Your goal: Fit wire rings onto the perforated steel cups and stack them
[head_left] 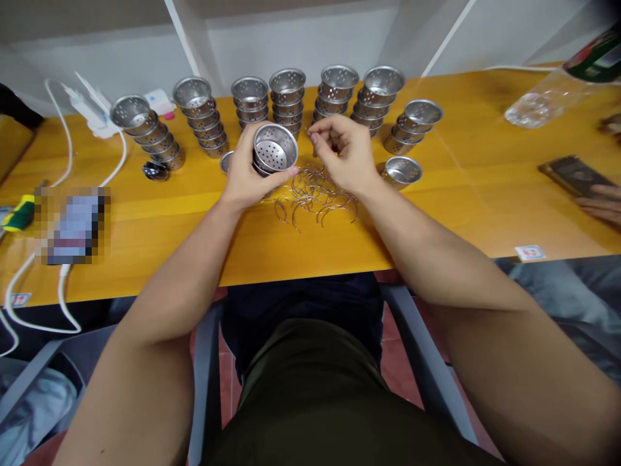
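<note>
My left hand point(242, 165) is wrapped around a perforated metal cup point(275, 149), its open mouth tilted up toward me. To the right of the cup, my right hand point(345, 152) is closed in a pinch, with a tiny glint at its fingertips too small to make out. Below and between both hands lies a tangled pile of thin curved metal wires point(310, 194) on the wooden table point(301, 255). A single metal cup point(402, 171) stands just right of my right wrist.
Behind my hands, several stacks of perforated cups point(200, 116) stand in a row. On the left are a charging phone point(75, 226), white cables and a yellow-green object point(20, 213). A plastic bottle point(538, 103) lies at right, near another person's hand point(604, 204) by a dark phone point(572, 175).
</note>
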Motion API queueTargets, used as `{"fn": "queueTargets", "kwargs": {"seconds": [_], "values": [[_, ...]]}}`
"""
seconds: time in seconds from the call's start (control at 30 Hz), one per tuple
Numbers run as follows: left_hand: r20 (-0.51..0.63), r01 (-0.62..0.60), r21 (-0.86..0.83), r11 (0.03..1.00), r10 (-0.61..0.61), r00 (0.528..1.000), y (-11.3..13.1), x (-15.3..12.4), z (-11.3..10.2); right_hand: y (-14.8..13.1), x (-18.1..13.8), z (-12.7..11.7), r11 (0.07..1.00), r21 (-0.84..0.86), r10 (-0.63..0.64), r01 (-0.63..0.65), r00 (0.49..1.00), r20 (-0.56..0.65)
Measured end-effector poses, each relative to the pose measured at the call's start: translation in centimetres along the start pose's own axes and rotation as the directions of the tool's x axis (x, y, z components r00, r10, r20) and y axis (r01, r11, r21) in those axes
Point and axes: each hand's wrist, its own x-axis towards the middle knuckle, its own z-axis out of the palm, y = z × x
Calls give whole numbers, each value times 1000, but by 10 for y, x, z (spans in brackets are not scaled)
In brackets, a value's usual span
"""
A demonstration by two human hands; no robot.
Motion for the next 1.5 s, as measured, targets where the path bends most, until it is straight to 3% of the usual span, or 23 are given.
{"fn": "queueTargets", "kwargs": {"seconds": [0.13,0.5,0.8,1.03,1.3,1.5], "values": [[18,-20,-7,1000,20,1000,7,-2,-1,-14,-6,-6,998,5,55,-55,997,-45],[140,25,-51,998,-17,990,16,-11,9,-24,-10,0,990,125,51,-59,996,66],[128,-14,-110,994,29,991,29,-8,3,-28,-12,-4,985,164,44,-52,998,49],[105,-18,-107,994,29,994,20,-13,7,-27,-15,-4,978,198,61,-60,998,1],[126,-92,-152,984,112,986,18,-11,5,0,0,20,877,430,-155,214,974,-168],[99,-119,-126,985,132,986,23,-11,1,2,1,19,878,421,-164,226,970,-177]]}}
